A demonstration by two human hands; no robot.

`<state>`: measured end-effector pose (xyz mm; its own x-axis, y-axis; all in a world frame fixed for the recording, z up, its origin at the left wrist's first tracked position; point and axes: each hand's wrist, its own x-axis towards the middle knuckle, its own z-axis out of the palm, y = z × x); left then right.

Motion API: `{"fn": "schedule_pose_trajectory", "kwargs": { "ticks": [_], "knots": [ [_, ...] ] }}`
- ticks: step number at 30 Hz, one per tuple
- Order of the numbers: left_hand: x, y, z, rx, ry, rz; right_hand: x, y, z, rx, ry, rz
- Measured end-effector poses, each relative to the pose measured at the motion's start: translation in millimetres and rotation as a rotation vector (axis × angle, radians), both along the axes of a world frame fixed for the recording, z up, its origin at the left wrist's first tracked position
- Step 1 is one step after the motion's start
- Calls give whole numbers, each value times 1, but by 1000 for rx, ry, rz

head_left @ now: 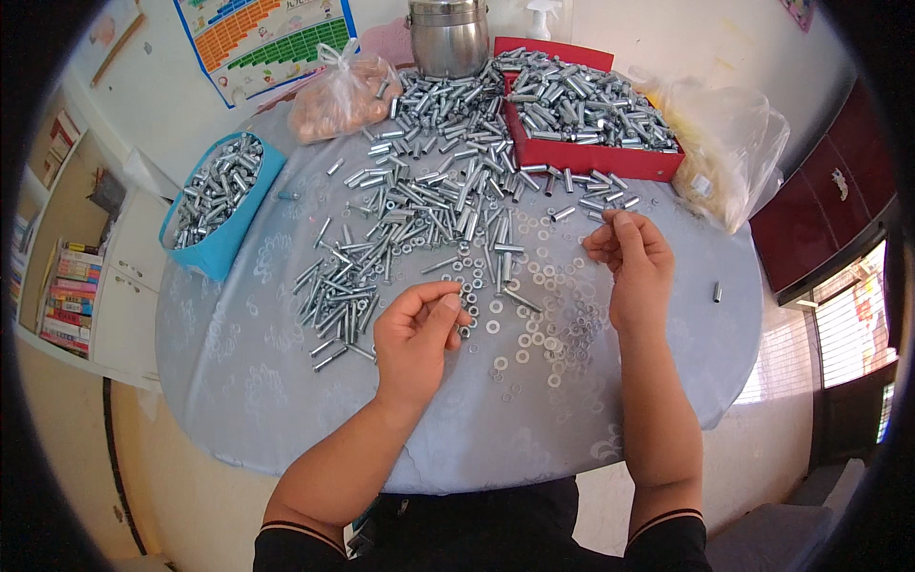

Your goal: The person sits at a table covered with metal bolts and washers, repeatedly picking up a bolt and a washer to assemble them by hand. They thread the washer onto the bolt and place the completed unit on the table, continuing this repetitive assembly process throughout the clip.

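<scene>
**Hands raised over washers and sleeves**

The left hand (416, 336) was held above the table (238, 381), fingers curled inward and thumb pressed to the fingertips; whether anything was pinched there could not be told. The right hand (631, 259) was lifted to the right of it, well apart, thumb and forefinger brought together, perhaps on a small part too small to be made out. Washers (534, 329) were scattered on the cloth between and below the hands. A heap of metal sleeves (429, 205) was spread beyond them, toward a red box (591, 157) filled with more. A blue tray (224, 238) of sleeves was set at the left edge, and a steel pot (448, 36) stood at the far side.
</scene>
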<state>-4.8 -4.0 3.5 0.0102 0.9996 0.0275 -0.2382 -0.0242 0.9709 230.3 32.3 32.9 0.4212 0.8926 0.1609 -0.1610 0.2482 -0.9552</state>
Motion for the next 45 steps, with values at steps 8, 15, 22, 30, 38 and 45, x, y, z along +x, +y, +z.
{"fn": "schedule_pose_trajectory", "kwargs": {
  "ticks": [8, 15, 22, 30, 38, 45],
  "knots": [
    [4, -3, 3, 67, 82, 25, 3, 0, -3, -25, 2, 24],
    [1, -6, 18, 23, 115, -27, 3, 2, -6, -32, -52, 24],
    [-3, -12, 38, 25, 83, -29, 5, 3, -9, -47, -127, 15],
    [1, 27, 32, 659, 1001, -263, 10, 6, -11, -63, -73, -67],
    [24, 42, 4, 836, 1287, -229, 35, 11, -8, -5, -62, -219],
    [22, 39, 6, 718, 1179, -198, 41, 9, -25, -190, -1048, -124]
  ]
}}
